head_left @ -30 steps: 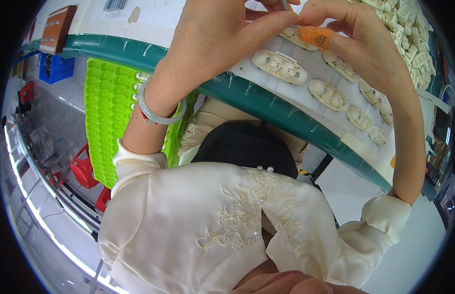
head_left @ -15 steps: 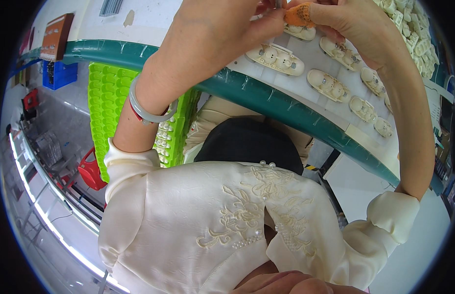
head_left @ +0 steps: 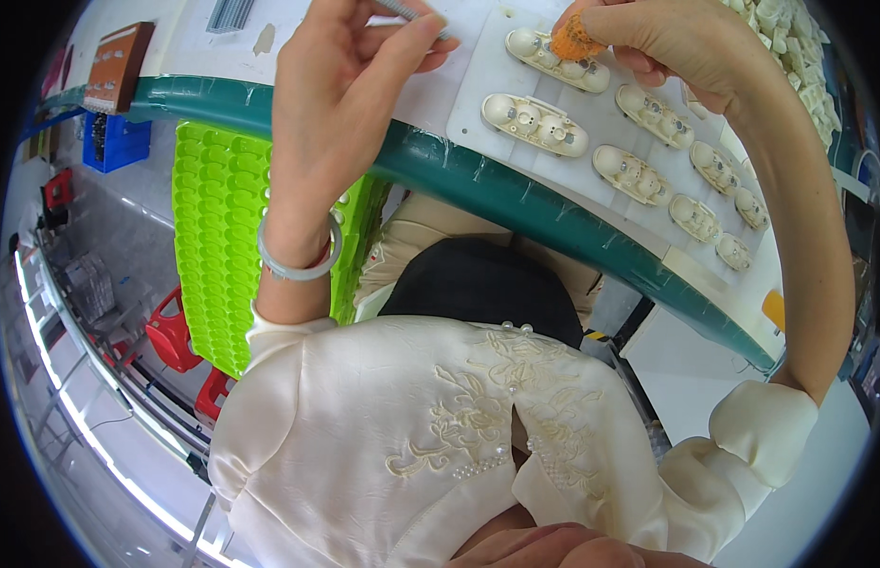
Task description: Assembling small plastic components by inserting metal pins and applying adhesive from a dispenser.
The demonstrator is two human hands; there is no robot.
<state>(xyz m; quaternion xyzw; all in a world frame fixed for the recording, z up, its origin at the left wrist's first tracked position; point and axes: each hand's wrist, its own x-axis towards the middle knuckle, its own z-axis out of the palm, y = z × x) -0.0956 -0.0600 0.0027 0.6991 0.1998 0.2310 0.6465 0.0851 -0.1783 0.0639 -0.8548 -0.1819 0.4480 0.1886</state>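
"Which step were we at?"

"We seemed to be at close fingertip work on a cream casing [head_left: 587,76], which lay near the far left corner of the white board [head_left: 473,85] on the surface [head_left: 189,52]. Our right hand [head_left: 672,43] had its orange finger cover [head_left: 576,40] down at the casing's middle; whether that grip was clamped or merely touching, we couldn't tell."

"And our left hand [head_left: 336,95]?"

"Beyond the board's left edge, its grip closed around a slim grey rod [head_left: 399,9]."

"What did the next move call for?"

"A light touch, we judged, with the casing kept flat."

"How did it look to us?"

"Long and oval, hollow side up, with a raised rim and a pale round dome at its left end. Our finger hid its middle. Another casing [head_left: 534,125] lay just beside it, toward the board's near left corner."
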